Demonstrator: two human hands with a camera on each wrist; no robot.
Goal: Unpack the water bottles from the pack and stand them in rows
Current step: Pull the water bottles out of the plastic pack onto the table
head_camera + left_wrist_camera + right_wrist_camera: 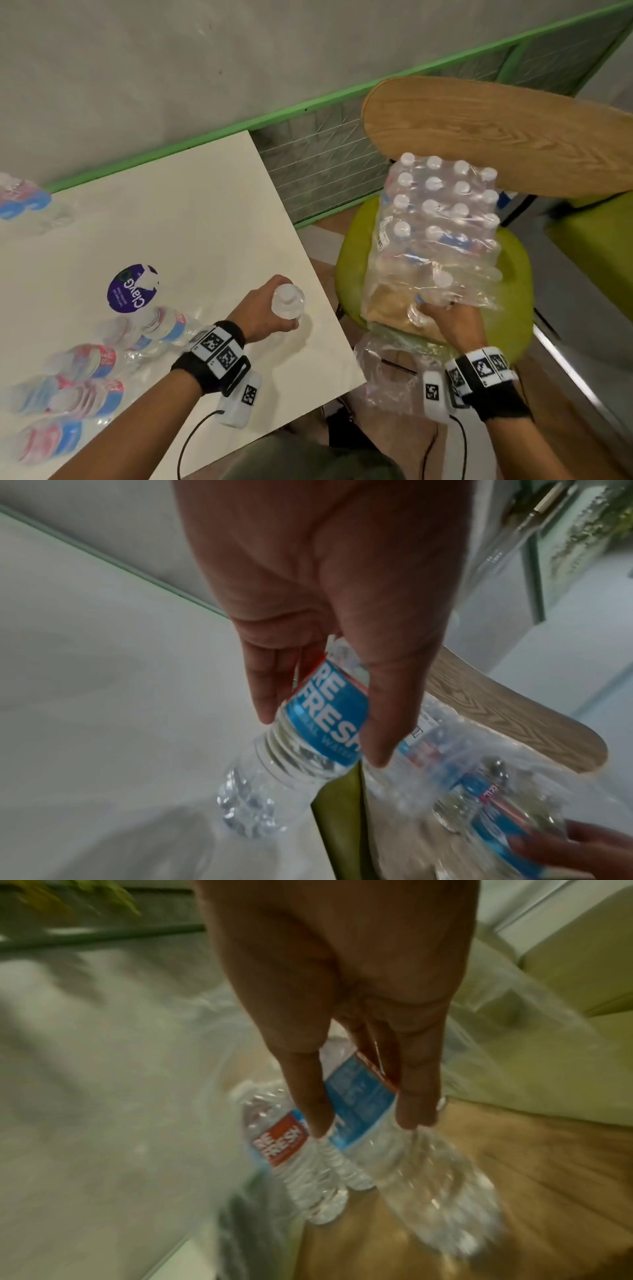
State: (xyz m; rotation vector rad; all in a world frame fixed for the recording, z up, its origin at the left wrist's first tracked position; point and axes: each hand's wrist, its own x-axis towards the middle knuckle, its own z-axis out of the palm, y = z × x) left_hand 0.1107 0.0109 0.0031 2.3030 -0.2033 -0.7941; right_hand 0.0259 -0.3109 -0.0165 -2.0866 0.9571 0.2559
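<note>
My left hand (265,310) grips a clear water bottle (288,301) upright near the white table's right edge; in the left wrist view its fingers (377,723) wrap the blue label of that bottle (318,723). The shrink-wrapped pack (435,240) of bottles sits on a green chair. My right hand (448,318) reaches into the pack's torn near end and holds a bottle (419,310); in the right wrist view its fingers (418,1107) close around that bottle (373,1123). Several bottles (85,363) stand on the table's left side.
The white table (205,222) carries a purple round sticker (132,287). The green chair (513,274) has a wooden backrest (496,130). Loose torn plastic wrap (390,370) hangs off the chair's front. More bottles (20,202) stand at the table's far left.
</note>
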